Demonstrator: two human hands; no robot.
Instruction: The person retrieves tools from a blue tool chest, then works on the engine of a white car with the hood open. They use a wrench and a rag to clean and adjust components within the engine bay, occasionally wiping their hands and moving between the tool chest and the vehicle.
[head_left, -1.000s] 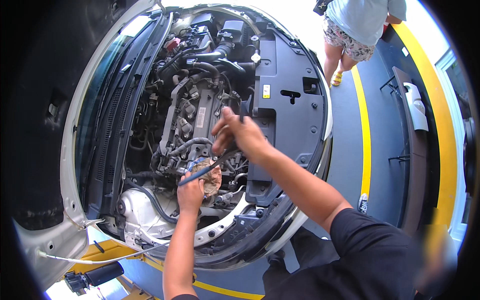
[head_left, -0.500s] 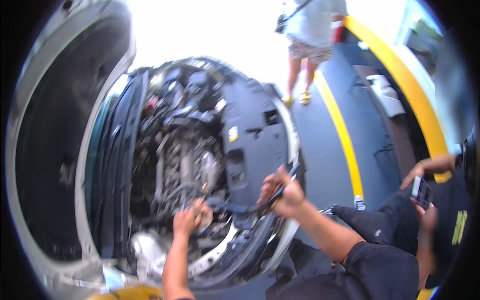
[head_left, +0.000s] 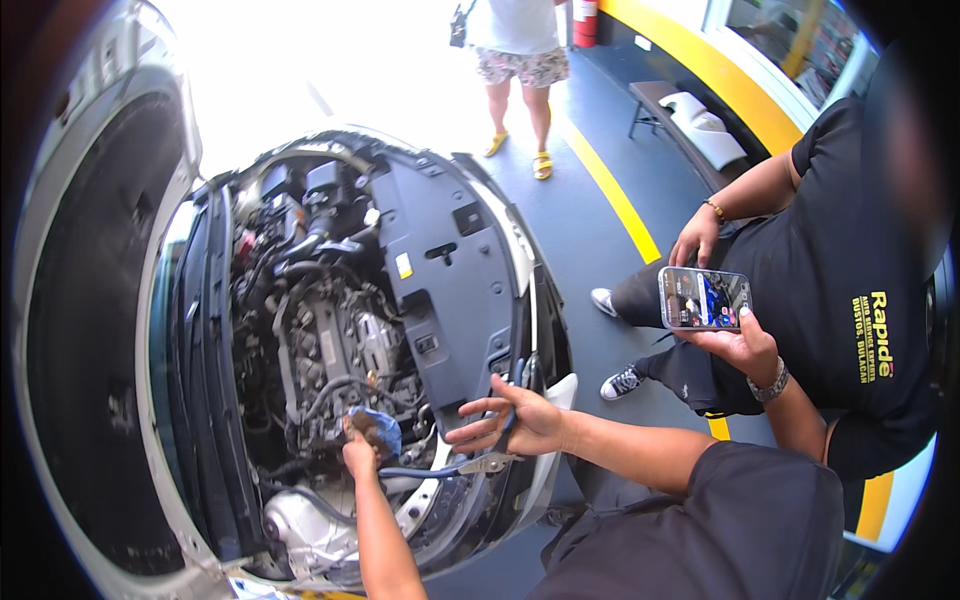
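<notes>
My left hand (head_left: 360,450) reaches in over the engine (head_left: 335,340), its fingers closed on a crumpled blue cloth (head_left: 388,430) with a brownish patch. My right hand (head_left: 520,420) is palm up above the front edge of the engine bay, fingers loosely spread. Across its palm lies one handle of long blue-handled pliers (head_left: 490,462), spread wide. The other blue handle points left toward the cloth. Whether the thumb clamps the upper handle is hard to see.
The raised hood (head_left: 95,300) stands at the left. A dark plastic cover (head_left: 420,250) spans the car's front. Close on the right a person in black (head_left: 830,280) holds a phone (head_left: 705,298). Another person (head_left: 520,70) stands beyond, by a bench (head_left: 680,125).
The view has shifted and sharpened. My right fingers have spread from a curled hold, and the pliers now hang lower with their handles wide apart. The person beside me appears closer.
</notes>
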